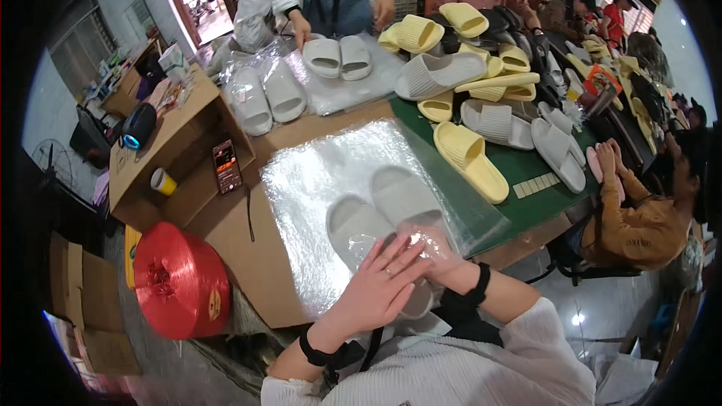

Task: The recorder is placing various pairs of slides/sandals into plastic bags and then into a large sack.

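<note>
A pair of light grey slippers (402, 192) lies in front of me, at least partly inside a clear plastic bag (308, 180) on the near side of the table. My left hand (382, 282) rests over the near part of the pair, palm down, with its fingers stretched out. Beside it, my right hand (430, 246) reaches under the shiny film at the slippers' near end. Glare and my left hand hide its fingertips, so its grip does not show. A rounded grey slipper end (417, 302) pokes out below my hands.
A red twine roll (180, 282) stands left, by a cardboard box (184, 143) holding a phone (227, 167) and cup (162, 180). Yellow slippers (470, 162) and grey ones pile up right. Across the table, a person's hand (301, 30) touches another grey pair (338, 58).
</note>
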`<state>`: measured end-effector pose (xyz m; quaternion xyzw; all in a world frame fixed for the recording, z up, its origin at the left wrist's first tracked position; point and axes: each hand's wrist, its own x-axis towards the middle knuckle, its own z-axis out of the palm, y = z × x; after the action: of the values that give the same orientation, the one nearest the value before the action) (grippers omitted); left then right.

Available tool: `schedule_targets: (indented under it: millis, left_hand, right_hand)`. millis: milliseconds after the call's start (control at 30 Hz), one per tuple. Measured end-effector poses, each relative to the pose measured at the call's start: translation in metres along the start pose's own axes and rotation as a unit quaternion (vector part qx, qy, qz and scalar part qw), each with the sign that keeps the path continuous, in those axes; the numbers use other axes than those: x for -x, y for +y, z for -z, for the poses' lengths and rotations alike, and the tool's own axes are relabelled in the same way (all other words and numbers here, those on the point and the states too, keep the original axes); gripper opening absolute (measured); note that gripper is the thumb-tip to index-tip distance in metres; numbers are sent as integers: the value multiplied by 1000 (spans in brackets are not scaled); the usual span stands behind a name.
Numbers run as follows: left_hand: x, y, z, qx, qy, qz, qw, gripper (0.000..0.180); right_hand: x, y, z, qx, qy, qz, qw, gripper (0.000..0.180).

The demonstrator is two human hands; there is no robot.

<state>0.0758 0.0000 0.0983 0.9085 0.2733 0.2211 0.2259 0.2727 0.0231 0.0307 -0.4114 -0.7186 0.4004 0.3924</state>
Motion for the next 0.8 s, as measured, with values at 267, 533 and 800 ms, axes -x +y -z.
schedule_targets:
  millis: [267, 533, 800]
  left_hand:
    - [19, 17, 18, 8, 2, -21, 1000, 45]
    - [33, -31, 42, 54, 181, 105, 976, 33]
    - [27, -66, 16, 61, 108, 152, 981, 31]
  right_hand:
    - [-107, -7, -40, 276, 54, -137, 950, 26]
    - [-72, 13, -35, 275, 92, -30, 957, 26]
    - [94, -29, 67, 286, 122, -220, 925, 16]
